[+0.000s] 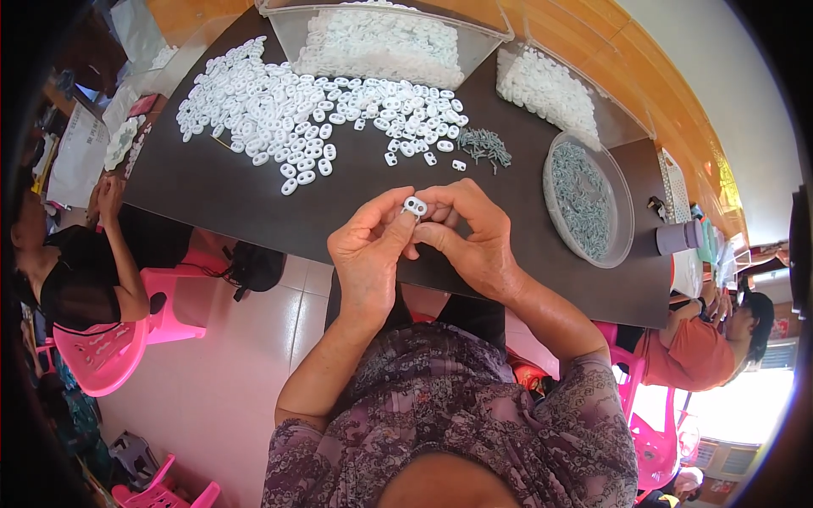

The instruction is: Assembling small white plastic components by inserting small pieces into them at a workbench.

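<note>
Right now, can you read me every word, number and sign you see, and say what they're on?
White bag at the far left: marks like print, too small and blurred to read.
White two-holed piece in the left hand: no words that I can see.
Anywhere else: nothing clear enough to read.

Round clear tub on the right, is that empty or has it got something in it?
Not empty: a spread of small grey screw-like pieces shows inside the tub.
</note>
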The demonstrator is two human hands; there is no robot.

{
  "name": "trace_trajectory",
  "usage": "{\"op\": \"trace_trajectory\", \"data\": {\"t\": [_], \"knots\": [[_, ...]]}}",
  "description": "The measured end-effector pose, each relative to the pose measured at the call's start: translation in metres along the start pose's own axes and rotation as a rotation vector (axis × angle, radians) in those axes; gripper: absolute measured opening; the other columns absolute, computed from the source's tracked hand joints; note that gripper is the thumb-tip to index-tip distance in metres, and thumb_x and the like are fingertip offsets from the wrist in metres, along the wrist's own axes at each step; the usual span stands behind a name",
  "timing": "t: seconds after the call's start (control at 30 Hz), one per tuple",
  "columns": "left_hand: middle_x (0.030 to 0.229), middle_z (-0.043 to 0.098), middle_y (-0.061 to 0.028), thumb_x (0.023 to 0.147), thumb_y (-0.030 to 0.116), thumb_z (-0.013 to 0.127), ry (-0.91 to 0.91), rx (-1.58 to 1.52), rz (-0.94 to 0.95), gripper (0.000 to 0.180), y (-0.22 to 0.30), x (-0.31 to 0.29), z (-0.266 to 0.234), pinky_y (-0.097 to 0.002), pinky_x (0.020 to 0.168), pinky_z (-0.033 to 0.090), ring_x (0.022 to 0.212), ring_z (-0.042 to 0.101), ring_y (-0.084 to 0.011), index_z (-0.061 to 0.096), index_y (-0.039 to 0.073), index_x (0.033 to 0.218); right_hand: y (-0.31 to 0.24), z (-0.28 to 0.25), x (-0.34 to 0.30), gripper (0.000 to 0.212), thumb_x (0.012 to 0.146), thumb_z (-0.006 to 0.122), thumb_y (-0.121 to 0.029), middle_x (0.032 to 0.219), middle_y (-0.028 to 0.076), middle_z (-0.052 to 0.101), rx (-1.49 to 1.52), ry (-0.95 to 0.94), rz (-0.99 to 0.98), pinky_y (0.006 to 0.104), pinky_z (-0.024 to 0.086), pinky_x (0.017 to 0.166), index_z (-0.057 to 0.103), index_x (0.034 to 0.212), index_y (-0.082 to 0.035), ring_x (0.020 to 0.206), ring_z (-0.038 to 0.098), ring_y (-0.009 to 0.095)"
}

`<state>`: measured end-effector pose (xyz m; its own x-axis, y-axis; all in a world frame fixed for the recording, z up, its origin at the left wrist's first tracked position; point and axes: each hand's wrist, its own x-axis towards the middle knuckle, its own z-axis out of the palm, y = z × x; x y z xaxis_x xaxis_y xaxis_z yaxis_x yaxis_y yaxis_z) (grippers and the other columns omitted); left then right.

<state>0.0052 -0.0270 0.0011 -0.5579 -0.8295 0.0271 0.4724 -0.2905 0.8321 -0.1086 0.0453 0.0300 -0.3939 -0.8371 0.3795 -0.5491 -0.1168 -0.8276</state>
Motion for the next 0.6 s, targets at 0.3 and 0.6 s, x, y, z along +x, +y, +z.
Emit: {"op": "trace_trajectory", "data": {"t": [0.3,0.6], "knots": [[0.088,0.064,-0.0087,0.086,0.001,0.059,-0.044,-0.021,0.025,0.024,0.003,-0.006,0.001,-0.0217,0.058,0.047,0.064,0.055,-0.0104,0.060,-0.007,0.109,-0.003,-0.001,-0.005,0.025,0.069,0.067,0.002,0.075,0.003,0.060,-0.032,0.036,-0.093,0.0283,0.042,0.059,0.063,0.093,-0.005,0.068,0.050,0.016],[0.088,0.063,-0.0091,0.088,0.000,0.057,-0.050,-0.011,0.049,0.024,0.002,-0.011,0.004,-0.0228,0.064,0.049,0.066,0.056,-0.0117,0.059,-0.006,0.111,-0.003,0.000,-0.009,0.027,0.070,0.065,0.003,0.077,0.005,0.061,-0.024,0.062,-0.121,0.0317,0.042,0.065,0.063,0.096,-0.003,0.068,0.052,0.019]]}}
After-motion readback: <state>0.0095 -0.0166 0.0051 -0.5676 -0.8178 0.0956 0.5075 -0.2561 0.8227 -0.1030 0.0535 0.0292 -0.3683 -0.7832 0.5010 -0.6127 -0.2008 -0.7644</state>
